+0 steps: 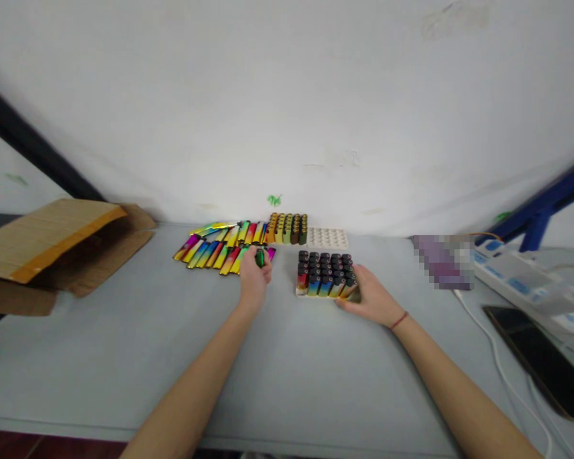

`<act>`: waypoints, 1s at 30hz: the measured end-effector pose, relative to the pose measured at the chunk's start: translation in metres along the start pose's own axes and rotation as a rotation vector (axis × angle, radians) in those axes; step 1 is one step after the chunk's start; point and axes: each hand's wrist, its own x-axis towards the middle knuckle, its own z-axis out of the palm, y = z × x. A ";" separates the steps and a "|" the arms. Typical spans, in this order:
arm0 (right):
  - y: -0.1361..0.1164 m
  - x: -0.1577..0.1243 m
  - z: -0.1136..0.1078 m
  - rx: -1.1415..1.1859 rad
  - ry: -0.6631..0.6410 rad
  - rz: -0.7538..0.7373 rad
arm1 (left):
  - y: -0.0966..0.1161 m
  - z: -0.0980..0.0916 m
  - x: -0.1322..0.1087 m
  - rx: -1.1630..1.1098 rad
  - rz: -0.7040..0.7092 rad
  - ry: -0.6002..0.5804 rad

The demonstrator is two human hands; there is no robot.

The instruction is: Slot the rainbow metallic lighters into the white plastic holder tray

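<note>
My left hand (255,273) is closed around a green lighter (260,257), its top end showing above the fingers. Just beyond it, a pile of shiny rainbow-coloured lighters (210,254) lies flat on the table. With thumb and fingers, my right hand (370,296) grips the right side of a tray of lighters (325,275). These stand upright in rows, dark tops up, the front ones red, blue and yellow. Part of the tray's right corner is hidden by the hand. Behind, a second block of upright lighters (287,228) in orange, yellow and green stands against the pile.
A white tray with empty holes (328,238) lies near the wall. On the left, an open cardboard box (52,239) rests on the grey table (277,382). To the right are a power strip (521,274), a white cable (492,344) and a black phone (540,357).
</note>
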 end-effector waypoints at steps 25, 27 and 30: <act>-0.003 0.002 -0.003 0.032 -0.003 0.001 | 0.020 -0.024 0.000 0.684 0.796 -0.721; -0.004 0.002 -0.003 0.031 -0.002 -0.001 | 0.028 -0.028 0.002 0.763 0.768 -0.800; -0.005 0.002 -0.003 0.029 -0.009 -0.003 | 0.036 -0.033 0.005 0.845 0.660 -0.913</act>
